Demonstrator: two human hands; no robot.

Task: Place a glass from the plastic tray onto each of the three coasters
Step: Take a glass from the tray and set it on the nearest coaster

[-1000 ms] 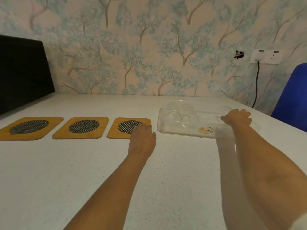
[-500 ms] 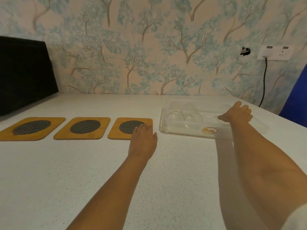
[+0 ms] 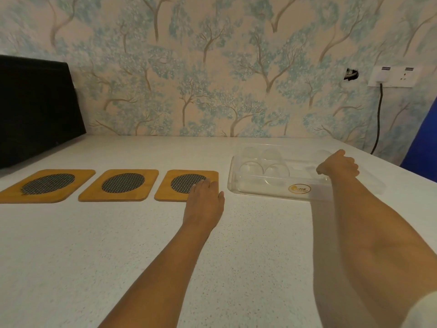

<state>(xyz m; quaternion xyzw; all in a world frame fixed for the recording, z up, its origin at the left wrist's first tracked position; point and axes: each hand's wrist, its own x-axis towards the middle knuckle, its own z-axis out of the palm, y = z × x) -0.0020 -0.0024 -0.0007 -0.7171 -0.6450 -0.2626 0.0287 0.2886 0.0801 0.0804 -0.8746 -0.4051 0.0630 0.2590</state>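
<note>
Head view shows the left hand (image 3: 204,202) lying flat, palm down and fingers loosely together, on the near right corner of the rightmost coaster (image 3: 186,185). The right hand (image 3: 338,165) reaches into the plastic tray (image 3: 260,191) with fingers curled; whether it grips anything cannot be told. Three wooden coasters with dark mesh centres lie in a left-to-right row, the middle coaster (image 3: 120,185) and left coaster (image 3: 45,185) bare. Clear glasses (image 3: 264,166), about four visible, stand clustered at the tray's left end. Its long axis runs left to right on the white surface (image 3: 118,256).
</note>
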